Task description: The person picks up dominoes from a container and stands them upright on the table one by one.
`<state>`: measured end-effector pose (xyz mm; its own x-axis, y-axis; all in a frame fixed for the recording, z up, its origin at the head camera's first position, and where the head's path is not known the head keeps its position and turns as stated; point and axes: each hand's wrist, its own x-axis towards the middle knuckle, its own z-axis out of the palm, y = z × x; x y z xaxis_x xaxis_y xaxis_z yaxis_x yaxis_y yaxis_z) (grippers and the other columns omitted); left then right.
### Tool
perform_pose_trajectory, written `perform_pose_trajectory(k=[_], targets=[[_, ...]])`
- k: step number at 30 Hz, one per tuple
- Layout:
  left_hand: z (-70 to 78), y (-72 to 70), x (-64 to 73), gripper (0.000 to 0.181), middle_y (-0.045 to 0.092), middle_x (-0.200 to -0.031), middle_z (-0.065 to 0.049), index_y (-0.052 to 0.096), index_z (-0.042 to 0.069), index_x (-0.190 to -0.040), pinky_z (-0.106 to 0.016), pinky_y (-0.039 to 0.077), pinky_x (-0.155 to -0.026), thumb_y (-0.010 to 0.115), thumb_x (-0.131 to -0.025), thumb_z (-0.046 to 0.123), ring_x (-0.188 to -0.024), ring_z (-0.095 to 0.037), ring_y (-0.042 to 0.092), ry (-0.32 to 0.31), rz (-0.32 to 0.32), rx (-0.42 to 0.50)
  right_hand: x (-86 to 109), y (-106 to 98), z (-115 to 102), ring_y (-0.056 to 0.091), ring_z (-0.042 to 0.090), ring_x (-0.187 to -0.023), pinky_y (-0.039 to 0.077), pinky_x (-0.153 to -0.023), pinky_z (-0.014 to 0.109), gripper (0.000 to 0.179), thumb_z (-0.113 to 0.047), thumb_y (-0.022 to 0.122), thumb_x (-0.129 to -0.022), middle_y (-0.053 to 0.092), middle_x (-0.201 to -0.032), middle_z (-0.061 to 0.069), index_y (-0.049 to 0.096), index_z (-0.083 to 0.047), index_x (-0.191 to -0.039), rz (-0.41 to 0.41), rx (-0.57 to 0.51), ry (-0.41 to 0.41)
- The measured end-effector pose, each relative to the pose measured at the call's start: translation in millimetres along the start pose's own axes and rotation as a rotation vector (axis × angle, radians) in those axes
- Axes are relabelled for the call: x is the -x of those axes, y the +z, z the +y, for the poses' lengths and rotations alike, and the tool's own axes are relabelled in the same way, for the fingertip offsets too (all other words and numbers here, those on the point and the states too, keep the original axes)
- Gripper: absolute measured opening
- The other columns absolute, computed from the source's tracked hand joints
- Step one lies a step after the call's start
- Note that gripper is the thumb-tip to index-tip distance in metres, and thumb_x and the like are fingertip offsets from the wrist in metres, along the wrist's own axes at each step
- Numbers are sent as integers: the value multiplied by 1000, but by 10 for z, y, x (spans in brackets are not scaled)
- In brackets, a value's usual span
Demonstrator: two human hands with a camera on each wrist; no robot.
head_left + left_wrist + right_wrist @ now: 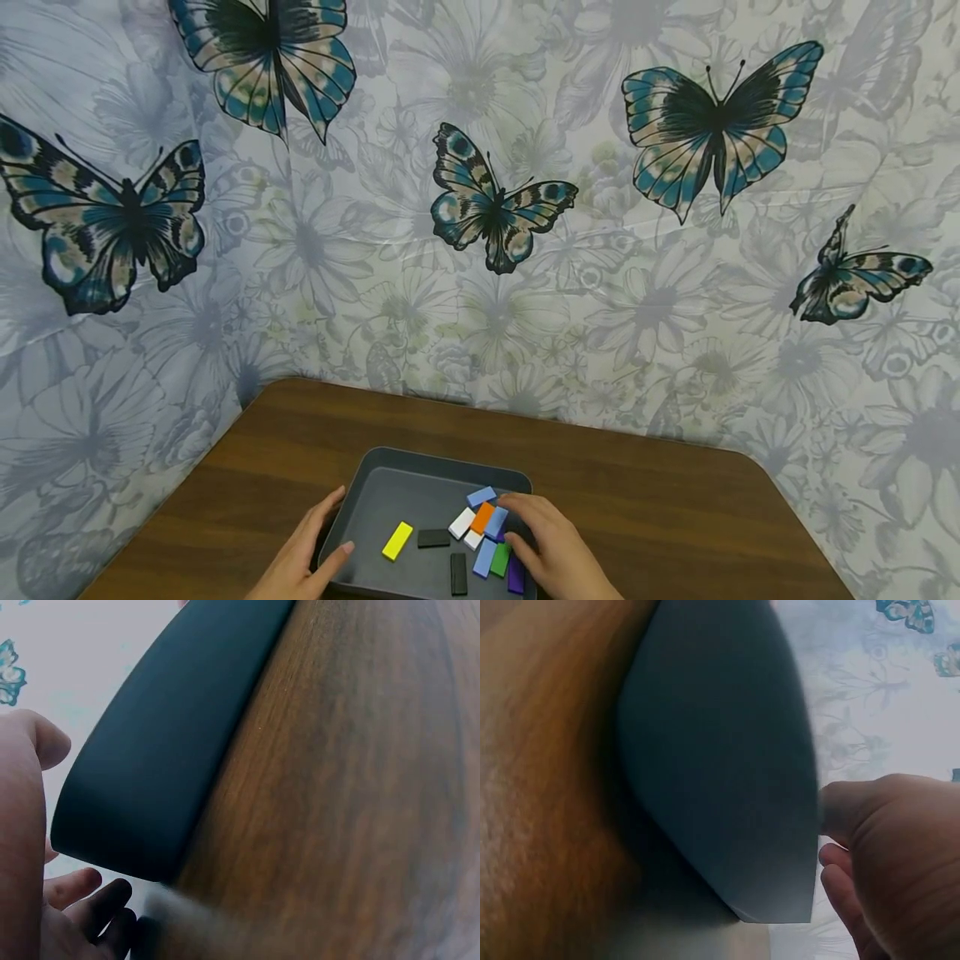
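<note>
My left hand (303,546) is at the left side of a dark grey tray (375,500), its fingers along the outside and its thumb reaching over the rim. From the right, my right hand (558,546) reaches over the tray's edge, fingers loosely bent beside a cluster of small blocks. In that cluster are light blue (484,557), orange (482,517), white (461,523), green (500,559) and purple blocks (515,575). Farther left in the tray lie a yellow block (397,541) and two black blocks (433,538). Both wrist views show mostly the tray's outer wall (157,742).
The tray stands near the front of a brown wooden table (645,500). Behind the table hangs a pale floral cloth (405,333) printed with large butterflies (720,125).
</note>
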<state>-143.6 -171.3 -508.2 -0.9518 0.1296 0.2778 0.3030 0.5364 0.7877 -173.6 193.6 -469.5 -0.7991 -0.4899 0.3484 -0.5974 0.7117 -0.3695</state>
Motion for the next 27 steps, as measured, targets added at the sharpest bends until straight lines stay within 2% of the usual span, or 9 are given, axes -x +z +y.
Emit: perform_pose_trajectory(k=[4, 7, 9, 12, 14, 16, 20, 23, 27], targets=[[-10, -4, -8, 65, 37, -148, -20, 31, 6, -148, -61, 42, -92, 61, -95, 29, -130, -41, 38, -25, -42, 24, -35, 28, -11, 53, 14, -121, 50, -94, 40, 44, -26, 66, -92, 55, -132, -9, 55, -21, -134, -47, -5, 20], [-15, -10, -13, 65, 38, -148, -19, 32, 7, -148, -58, 43, -92, 61, -95, 31, -129, -42, 39, -38, -66, 20, -62, 48, -27, 53, 15, -122, 50, -94, 40, 43, -27, 65, -93, 54, -133, -9, 55, -23, -134, -74, -7, 56], [-23, -8, -10, 64, 41, -146, -17, 35, 7, -147, -50, 46, -91, 62, -94, 30, -129, -34, 43, -19, -58, -10, -83, 57, -37, 52, 16, -122, 50, -94, 41, 42, -28, 65, -93, 54, -133, -9, 55, -23, -134, -95, -8, 77], [-41, 12, -1, 63, 45, -144, -12, 38, 6, -145, -36, 49, -88, 64, -93, 28, -127, -14, 44, 34, -14, -77, -110, 67, -43, 52, 15, -121, 50, -93, 41, 39, -27, 63, -94, 55, -131, -9, 56, -24, -132, -121, 9, 85], [-47, 21, 1, 62, 45, -144, -12, 39, 6, -145, -32, 49, -88, 65, -92, 27, -126, -11, 44, 47, -10, -98, -125, 71, -37, 53, 15, -120, 50, -93, 40, 37, -25, 63, -94, 56, -129, -9, 57, -23, -130, -136, 20, 73], [-48, 21, -1, 64, 43, -145, -13, 38, 6, -146, -35, 49, -89, 65, -93, 29, -128, -15, 44, 46, -33, -104, -135, 76, -32, 53, 14, -119, 50, -93, 39, 34, -23, 62, -94, 58, -127, -10, 59, -23, -128, -153, 24, 60], [-32, 3, -20, 71, 34, -149, -15, 31, 7, -149, -46, 48, -91, 62, -93, 38, -132, -36, 40, 4, -129, -91, -145, 87, -27, 54, 12, -116, 50, -93, 38, 31, -22, 62, -94, 59, -123, -12, 62, -22, -125, -183, 16, 52], [-13, -10, -32, 77, 29, -151, -16, 26, 9, -151, -50, 46, -92, 61, -93, 44, -135, -38, 36, -33, -188, -87, -141, 99, -27, 53, 11, -115, 50, -92, 37, 29, -23, 63, -94, 60, -121, -13, 63, -23, -123, -192, 10, 66], [7, -28, -11, 81, 27, -153, -15, 22, 11, -153, -52, 45, -94, 61, -92, 47, -135, -37, 36, -77, -202, -83, -150, 128, -25, 52, 11, -115, 50, -92, 37, 30, -23, 63, -94, 61, -122, -13, 63, -24, -124, -182, -9, 66]])
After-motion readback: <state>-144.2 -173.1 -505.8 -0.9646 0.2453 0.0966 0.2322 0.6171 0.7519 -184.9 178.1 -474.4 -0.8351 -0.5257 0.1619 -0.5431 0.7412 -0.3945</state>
